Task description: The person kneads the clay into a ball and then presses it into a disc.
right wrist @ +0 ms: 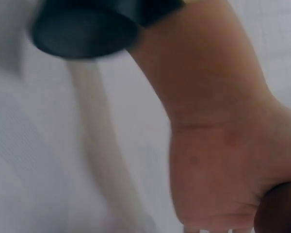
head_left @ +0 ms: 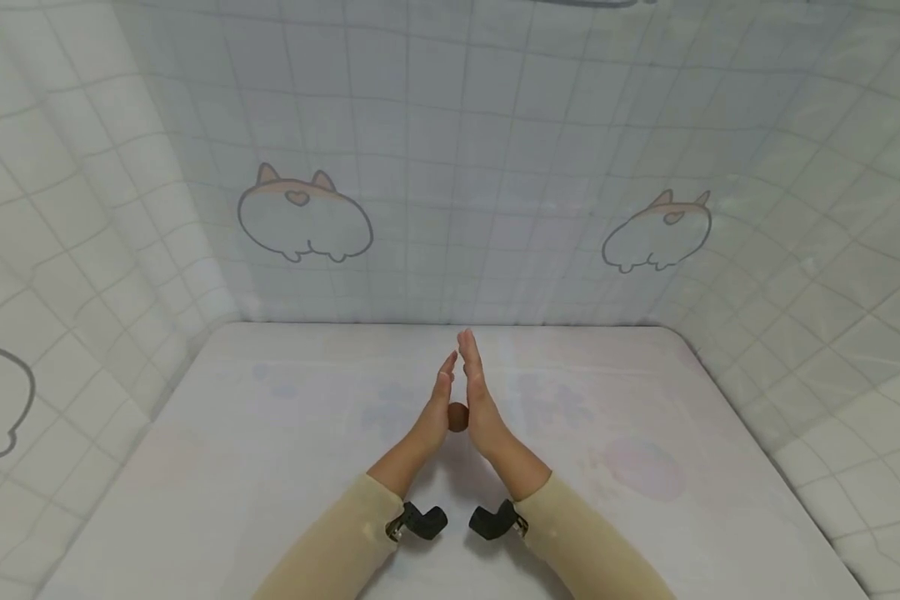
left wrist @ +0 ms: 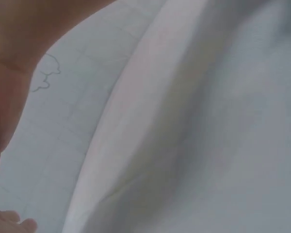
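Observation:
A small brown ball (head_left: 457,417) sits between the two palms, near their heels, in the head view. My left hand (head_left: 435,410) presses on it from the left, fingers straight and pointing away from me. From the other side my right hand (head_left: 482,412) presses against it, its fingers also straight, with a narrow gap between the hands above the ball. In the right wrist view the brown ball (right wrist: 281,211) shows at the lower right corner against the palm. The left wrist view catches only part of the hands at its left edge.
A white table (head_left: 270,467) with faint pastel prints lies under the hands. Grid-patterned cloth (head_left: 457,167) with dog drawings rises behind it and on both sides. Black wrist cameras (head_left: 423,522) jut inward from both cream sleeves (head_left: 345,533), facing each other closely.

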{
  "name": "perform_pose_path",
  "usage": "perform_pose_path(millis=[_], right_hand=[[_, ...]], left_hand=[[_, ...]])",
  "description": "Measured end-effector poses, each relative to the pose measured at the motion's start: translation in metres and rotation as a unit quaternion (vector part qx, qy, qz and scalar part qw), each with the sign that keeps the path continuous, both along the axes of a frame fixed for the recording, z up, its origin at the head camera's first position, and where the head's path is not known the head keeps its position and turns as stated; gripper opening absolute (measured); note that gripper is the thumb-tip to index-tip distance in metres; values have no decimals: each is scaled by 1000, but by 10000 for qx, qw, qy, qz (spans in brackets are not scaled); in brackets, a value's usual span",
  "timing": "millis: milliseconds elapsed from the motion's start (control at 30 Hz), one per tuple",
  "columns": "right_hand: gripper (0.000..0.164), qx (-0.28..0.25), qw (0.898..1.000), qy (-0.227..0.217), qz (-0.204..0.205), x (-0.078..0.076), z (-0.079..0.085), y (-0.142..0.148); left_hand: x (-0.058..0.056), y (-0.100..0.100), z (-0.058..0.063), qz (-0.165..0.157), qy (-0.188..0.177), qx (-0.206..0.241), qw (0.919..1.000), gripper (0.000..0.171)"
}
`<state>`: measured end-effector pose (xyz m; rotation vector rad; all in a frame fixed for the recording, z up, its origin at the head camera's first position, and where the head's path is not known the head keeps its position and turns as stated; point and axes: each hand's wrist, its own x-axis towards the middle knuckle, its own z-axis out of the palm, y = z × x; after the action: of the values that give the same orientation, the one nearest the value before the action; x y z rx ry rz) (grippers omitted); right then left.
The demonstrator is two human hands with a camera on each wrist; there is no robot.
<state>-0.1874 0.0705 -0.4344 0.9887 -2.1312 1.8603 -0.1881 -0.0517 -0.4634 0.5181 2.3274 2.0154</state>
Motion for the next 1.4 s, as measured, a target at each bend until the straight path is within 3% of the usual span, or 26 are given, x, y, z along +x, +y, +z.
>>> perform_pose_path(millis=[133,267,433,633,900,1033,1133,1300,1400], right_hand=[[85,20,9989,-375,-288,-6,1,0],[93,171,9973,-602,-396,-17,-5,-1],[97,355,9967,-705,-204,-22,-12,-1],[95,384,9957,-846,44,-21,-23,-4],[92,506,9968,-551,271,-8,-29,-9],[92,492,9977,-40,473,1,-26,-9],[90,435,9966,352,608,6,-22,-8],[90,213,9947,755,669,11,-7,-6],[91,157,9959,707,541,9,1,-4]], left_hand=[[4,2,-4,-97,-23,-182,9998,80],[9,3,-2,-167,41,-31,9998,79],[14,4,5,-265,251,446,9983,80],[13,3,13,-63,480,769,9959,84],[6,0,20,324,788,843,9928,89],[1,-3,21,495,734,978,9913,99],[-3,-6,21,564,728,913,9916,96],[-4,-8,15,409,528,593,9960,86],[-2,-7,11,151,296,398,9987,85]])
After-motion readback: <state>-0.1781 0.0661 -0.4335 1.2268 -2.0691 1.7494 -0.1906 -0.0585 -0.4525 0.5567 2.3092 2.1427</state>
